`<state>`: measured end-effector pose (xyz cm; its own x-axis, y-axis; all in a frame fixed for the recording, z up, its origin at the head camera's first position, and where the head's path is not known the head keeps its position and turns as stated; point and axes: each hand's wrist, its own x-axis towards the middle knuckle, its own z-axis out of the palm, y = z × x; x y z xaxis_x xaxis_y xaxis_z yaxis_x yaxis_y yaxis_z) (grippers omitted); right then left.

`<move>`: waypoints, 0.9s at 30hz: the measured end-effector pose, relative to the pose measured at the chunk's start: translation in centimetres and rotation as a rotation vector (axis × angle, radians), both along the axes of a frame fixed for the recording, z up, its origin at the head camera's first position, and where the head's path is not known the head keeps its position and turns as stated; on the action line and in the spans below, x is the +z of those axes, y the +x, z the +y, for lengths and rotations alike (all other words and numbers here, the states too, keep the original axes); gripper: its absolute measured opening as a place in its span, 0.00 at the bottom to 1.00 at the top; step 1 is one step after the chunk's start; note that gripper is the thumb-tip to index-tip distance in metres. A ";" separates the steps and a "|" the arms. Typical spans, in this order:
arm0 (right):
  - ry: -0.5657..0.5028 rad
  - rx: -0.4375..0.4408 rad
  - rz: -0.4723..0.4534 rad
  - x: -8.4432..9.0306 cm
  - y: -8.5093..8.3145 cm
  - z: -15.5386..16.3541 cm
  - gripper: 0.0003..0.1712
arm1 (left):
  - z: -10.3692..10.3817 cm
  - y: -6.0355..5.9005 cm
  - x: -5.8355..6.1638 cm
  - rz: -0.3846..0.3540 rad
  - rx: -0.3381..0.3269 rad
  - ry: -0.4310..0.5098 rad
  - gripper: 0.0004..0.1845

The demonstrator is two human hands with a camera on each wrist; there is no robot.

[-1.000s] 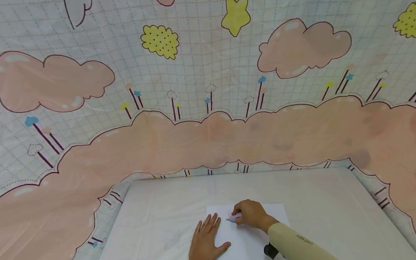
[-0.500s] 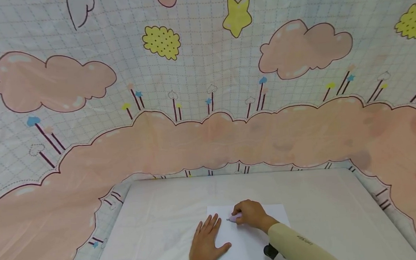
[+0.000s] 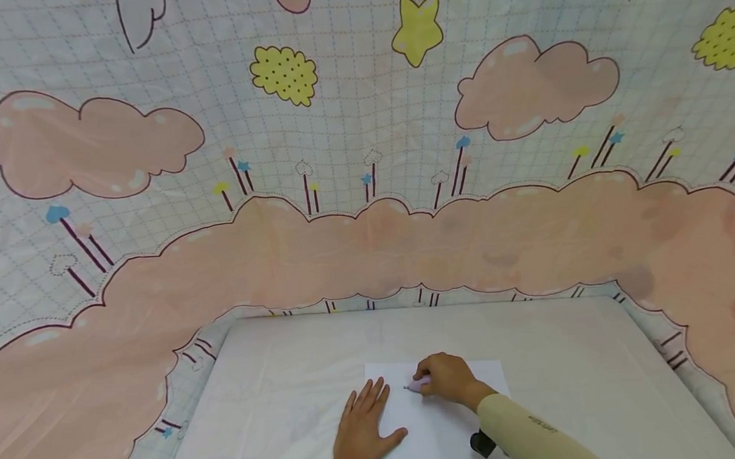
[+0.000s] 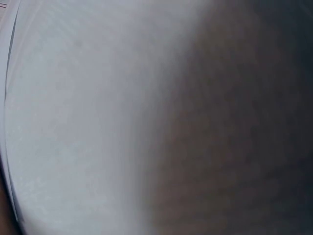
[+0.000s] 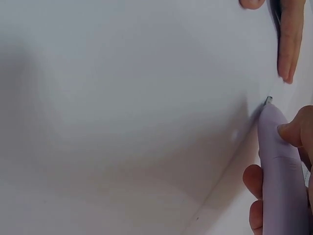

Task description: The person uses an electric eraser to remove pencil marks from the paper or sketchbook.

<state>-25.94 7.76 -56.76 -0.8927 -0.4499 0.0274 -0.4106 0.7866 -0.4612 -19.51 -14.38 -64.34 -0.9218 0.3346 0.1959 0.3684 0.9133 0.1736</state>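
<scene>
A sheet of white paper (image 3: 439,429) lies on the table. My left hand (image 3: 362,432) rests on its left side, fingers straight and thumb spread. Over the upper part of the sheet, my right hand (image 3: 447,377) grips a thick lilac pen-like tool (image 5: 282,166) between thumb and curled fingers. The tool's short metal tip (image 5: 268,100) points left toward the left fingertips and is at or just above the paper; contact is hard to tell. Straight left fingers (image 5: 289,44) show at the upper right of the right wrist view. The left wrist view is mostly blurred white surface and dark shadow.
A pale cloth covers the table (image 3: 288,375), and a patterned cloud curtain (image 3: 369,250) hangs behind it. Below the right forearm sits a small black object (image 3: 482,443) by the sleeve (image 3: 538,430). One faint line slants down-left from the tip in the right wrist view.
My right hand, with the lilac tool in it, has shifted slightly to the right, and the black object at the forearm moved with it. The left hand has stayed in place.
</scene>
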 end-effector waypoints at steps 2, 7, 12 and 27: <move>-0.011 -0.016 -0.013 -0.1 0.1 0.4 0.07 | 0.0 0.0 0.1 0.000 -0.003 0.006 0.48; -0.115 -0.078 -0.052 -0.6 0.2 1.5 0.07 | 0.0 0.0 0.3 -0.033 -0.002 0.008 0.48; -0.288 -0.183 -0.141 -1.3 0.2 3.0 0.09 | 0.0 -0.2 0.2 -0.050 -0.002 0.014 0.49; -0.457 -0.451 -0.093 -2.1 1.8 7.6 0.21 | 0.3 -0.2 -0.1 0.008 -0.003 0.038 0.49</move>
<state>-24.18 15.38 -58.81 -0.9991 0.0085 0.0409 -0.0281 0.5884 -0.8081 -19.66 -14.13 -64.45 -0.9193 0.3294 0.2156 0.3725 0.9050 0.2055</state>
